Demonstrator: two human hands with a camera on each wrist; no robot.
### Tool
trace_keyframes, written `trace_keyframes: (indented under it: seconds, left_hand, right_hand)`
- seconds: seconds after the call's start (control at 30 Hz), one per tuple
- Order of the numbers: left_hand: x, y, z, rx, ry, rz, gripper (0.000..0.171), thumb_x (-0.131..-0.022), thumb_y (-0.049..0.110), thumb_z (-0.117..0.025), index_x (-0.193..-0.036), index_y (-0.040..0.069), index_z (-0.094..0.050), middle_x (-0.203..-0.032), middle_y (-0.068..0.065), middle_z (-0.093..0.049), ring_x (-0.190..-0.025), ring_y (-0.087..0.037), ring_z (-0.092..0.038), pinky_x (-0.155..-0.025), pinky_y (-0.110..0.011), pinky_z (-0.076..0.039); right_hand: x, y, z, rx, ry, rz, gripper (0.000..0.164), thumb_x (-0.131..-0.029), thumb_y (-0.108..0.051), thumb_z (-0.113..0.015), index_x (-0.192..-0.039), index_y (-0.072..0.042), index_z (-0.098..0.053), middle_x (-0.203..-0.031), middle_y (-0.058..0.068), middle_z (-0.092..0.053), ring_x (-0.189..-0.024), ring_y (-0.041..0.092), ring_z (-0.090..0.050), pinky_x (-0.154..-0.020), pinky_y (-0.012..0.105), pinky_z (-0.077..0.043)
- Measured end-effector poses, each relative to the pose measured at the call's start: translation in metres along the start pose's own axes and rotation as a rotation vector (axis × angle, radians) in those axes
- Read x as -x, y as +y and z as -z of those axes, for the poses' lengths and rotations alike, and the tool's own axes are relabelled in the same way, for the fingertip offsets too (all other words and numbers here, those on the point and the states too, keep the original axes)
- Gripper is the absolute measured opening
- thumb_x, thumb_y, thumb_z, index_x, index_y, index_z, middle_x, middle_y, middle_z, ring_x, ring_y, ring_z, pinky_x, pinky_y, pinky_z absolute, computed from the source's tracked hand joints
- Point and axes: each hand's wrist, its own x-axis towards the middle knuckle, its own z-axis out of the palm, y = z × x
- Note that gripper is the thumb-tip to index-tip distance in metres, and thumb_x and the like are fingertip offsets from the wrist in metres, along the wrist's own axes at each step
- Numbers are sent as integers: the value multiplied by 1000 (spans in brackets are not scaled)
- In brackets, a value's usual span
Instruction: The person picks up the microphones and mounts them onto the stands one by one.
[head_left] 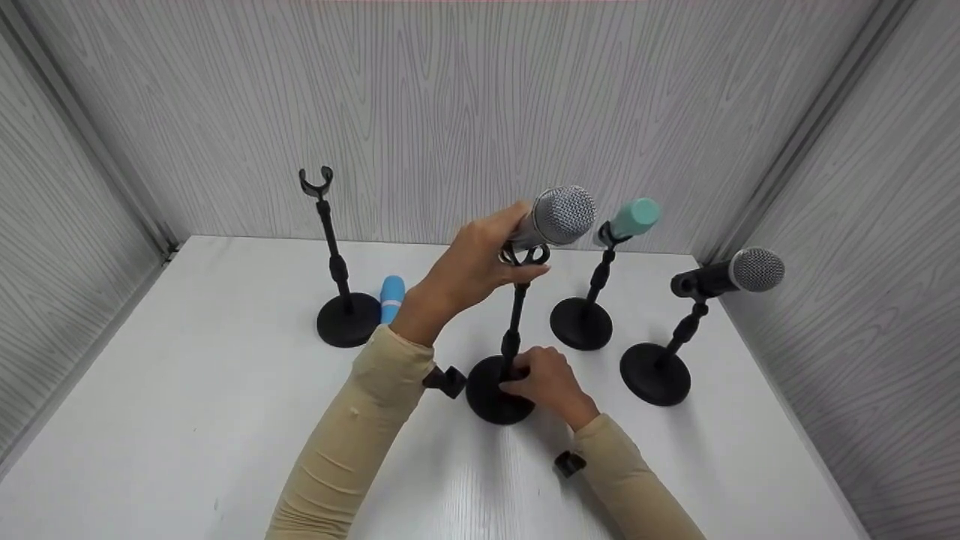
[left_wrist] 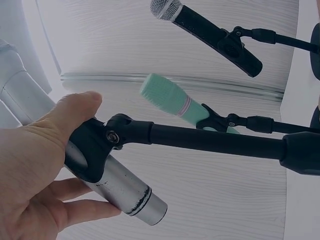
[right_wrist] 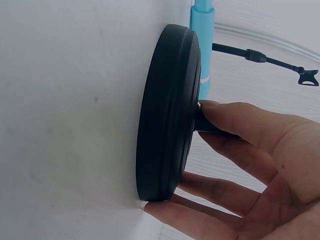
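A silver microphone sits in the clip at the top of a black stand. My left hand grips its body; in the left wrist view the thumb lies by the black clip and the fingers are behind the silver handle. Low on the same stand, my right hand pinches the pole just above the round base. One fingertip of that hand reaches the base's lower edge in the right wrist view.
At the left is a stand with a bare clip; beside its base lies a blue microphone, partly hidden by my left arm. To the right, stands hold a mint-green microphone and a black microphone with silver mesh. Walls enclose the white table.
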Motion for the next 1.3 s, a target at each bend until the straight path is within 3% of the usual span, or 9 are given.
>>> trace_keyframes:
  seconds: [0.3, 0.83, 1.3]
  left_hand:
    - [4, 2, -4, -25, 2, -10, 35, -90, 6, -78, -123, 10, -68, -120, -3, -73, -111, -15, -68, -96, -32, -56]
    - [4, 2, -2, 26, -1, 4, 33, -89, 2, -78, -120, 11, -70, -116, -2, -74, -105, -14, -67, -91, -34, -57]
    - [2, -1, -3, -4, 0, 3, 28, -90, 6, -79, -116, 11, -70, -111, -2, -74, -98, -13, -67, -86, -31, -57]
  right_hand:
    - [-1, 2, 0, 16, 7, 16, 16, -80, -20, -86, -73, -10, -75, -65, -4, -66, -66, 9, -48, -60, 25, -42]
    - [-1, 1, -1, 26, 5, -2, 14, -79, -20, -86, -75, -12, -76, -67, -1, -70, -65, 10, -51, -61, 27, -44]
    - [0, 1, 0, 18, 2, -18, 14, -80, -22, -86, -75, -12, -77, -67, -3, -70, -66, 9, -52, -62, 26, -44]
